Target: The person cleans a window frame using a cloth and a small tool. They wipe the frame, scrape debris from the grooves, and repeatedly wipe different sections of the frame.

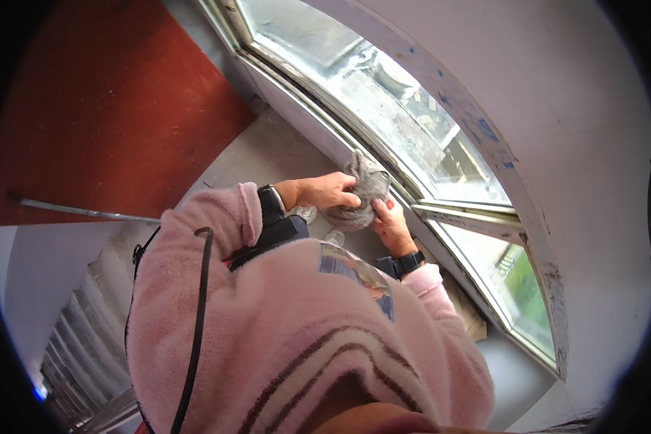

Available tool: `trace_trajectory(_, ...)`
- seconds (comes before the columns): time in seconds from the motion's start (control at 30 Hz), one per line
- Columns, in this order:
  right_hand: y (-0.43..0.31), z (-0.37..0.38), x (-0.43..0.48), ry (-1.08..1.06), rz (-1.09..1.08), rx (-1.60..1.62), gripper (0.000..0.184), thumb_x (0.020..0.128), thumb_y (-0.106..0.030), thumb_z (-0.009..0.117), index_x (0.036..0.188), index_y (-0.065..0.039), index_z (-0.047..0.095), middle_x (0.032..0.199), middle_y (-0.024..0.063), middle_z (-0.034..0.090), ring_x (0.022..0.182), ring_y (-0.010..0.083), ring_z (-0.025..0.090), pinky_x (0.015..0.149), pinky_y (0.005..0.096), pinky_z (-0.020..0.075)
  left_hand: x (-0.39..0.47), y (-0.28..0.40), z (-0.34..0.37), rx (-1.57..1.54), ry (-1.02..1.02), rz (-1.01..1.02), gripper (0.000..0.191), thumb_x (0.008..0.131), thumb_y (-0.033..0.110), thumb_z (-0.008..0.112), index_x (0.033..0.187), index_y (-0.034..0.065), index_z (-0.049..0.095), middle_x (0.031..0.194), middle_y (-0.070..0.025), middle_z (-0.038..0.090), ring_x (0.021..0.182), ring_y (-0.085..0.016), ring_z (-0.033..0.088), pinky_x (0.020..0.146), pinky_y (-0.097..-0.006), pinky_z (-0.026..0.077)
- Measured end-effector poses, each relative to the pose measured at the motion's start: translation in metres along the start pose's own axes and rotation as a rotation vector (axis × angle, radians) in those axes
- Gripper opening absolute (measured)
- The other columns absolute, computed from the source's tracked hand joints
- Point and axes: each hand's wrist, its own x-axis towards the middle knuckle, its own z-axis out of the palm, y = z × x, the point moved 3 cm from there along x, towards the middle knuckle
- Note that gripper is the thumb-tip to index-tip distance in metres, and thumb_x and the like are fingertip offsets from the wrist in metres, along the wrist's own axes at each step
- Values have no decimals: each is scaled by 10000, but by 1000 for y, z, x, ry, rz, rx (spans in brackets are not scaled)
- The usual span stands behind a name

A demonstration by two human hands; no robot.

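A bunched grey cloth (370, 182) is held between my two hands, in front of my chest and beside the window frame. My left hand (328, 191) comes from the left, its fingers pressed into the side of the cloth. On the opposite side, my right hand (393, 225) pinches the cloth's lower right edge between thumb and fingers. Part of the cloth hangs below my left hand. Its far end lies close to the lower rail of the window (401, 171); whether it touches the rail, I cannot tell.
A large red panel or surface (114, 108) spans the upper left. Stairs (89, 336) descend at the lower left, near a metal strip (87, 210). The paint-marked window surround (469, 116) curves along the right beside a white wall (591, 163). A black cable (199, 325) runs by my left sleeve.
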Motion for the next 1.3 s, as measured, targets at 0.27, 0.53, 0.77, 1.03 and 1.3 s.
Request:
trace_trajectory(0.27, -17, 14, 20, 28, -79, 96, 408, 828, -53, 567, 1226, 32, 535, 1103, 119, 642, 955, 218, 648, 855, 346, 521, -22, -42, -214, 19, 894, 79, 353, 894, 187, 619, 1200, 14, 580, 1059, -83, 665, 869, -151, 634, 773, -302, 514)
trace_trajectory(0.53, 7, 74, 56, 172, -60, 29, 493, 786, -62, 586, 1262, 41, 513, 1160, 106, 619, 1027, 207, 612, 928, 341, 481, -15, -106, -491, 284, 1859, 186, 523, 824, 208, 705, 1224, -48, 484, 1096, -227, 613, 989, -343, 616, 846, -397, 505)
trace_trajectory(0.77, 21, 112, 93, 178, -51, 101, 497, 802, -77, 571, 1276, 53, 503, 1195, 126, 613, 1067, 223, 602, 953, 349, 466, -10, -101, -542, 403, 1970, 423, 683, 792, 161, 666, 1344, -64, 331, 1253, -301, 478, 1153, -441, 484, 997, -444, 413)
trace_trajectory(1.03, 44, 112, 105, 203, 79, 51, 508, 820, -31, 556, 1311, 57, 462, 1233, 138, 581, 1096, 237, 591, 969, 379, 468, -4, -71, -545, 444, 2060, 447, 741, 732, 61, 615, 1366, -81, 260, 1235, -323, 416, 1132, -479, 470, 984, -484, 411)
trace_trajectory(1.3, 59, 98, 94, 225, 67, 156, 490, 831, -34, 556, 1307, 51, 476, 1225, 128, 593, 1110, 226, 585, 976, 358, 459, 0, -78, -558, 499, 2064, 358, 701, 770, 81, 567, 1366, -102, 248, 1287, -349, 376, 1165, -489, 450, 1027, -481, 382)
